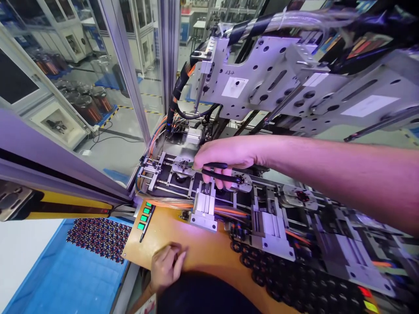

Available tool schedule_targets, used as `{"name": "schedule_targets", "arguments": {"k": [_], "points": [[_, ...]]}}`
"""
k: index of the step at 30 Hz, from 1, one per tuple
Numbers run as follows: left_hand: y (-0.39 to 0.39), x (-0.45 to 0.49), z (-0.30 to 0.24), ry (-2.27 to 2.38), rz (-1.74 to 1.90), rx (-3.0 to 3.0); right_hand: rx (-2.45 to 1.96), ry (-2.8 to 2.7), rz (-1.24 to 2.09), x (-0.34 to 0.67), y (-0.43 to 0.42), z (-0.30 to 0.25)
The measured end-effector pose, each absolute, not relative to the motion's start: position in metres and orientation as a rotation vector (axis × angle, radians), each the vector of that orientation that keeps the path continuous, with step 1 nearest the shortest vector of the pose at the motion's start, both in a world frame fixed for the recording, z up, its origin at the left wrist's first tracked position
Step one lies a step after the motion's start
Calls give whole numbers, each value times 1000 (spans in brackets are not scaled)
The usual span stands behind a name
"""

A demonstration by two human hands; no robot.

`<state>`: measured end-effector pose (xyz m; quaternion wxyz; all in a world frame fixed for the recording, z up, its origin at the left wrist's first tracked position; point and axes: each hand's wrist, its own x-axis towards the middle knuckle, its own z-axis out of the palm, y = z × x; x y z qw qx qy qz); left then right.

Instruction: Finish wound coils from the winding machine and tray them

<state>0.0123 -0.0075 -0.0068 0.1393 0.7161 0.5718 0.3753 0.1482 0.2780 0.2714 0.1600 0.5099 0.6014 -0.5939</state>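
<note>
Head view: your right grip [225,153] curls round the black-handled tool [222,176]; slipping could scratch the fixture [178,165]. Your left grip [166,264] half-curls, contents unclear.

head view looks forward, down (tabletop [203,249] close).

Copper-coloured coils [87,110] (several, clustered) on a blue pallet [110,115], striped floor tape [126,107], distant white table [200,24]
</note>
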Motion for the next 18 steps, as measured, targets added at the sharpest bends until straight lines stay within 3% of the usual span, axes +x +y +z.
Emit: {"name": "schedule_targets", "arguments": {"k": [18], "points": [[-8, 12, -5, 1655, 1064, 2041, 1342, 1876, -1860, 156, 273, 264]]}}
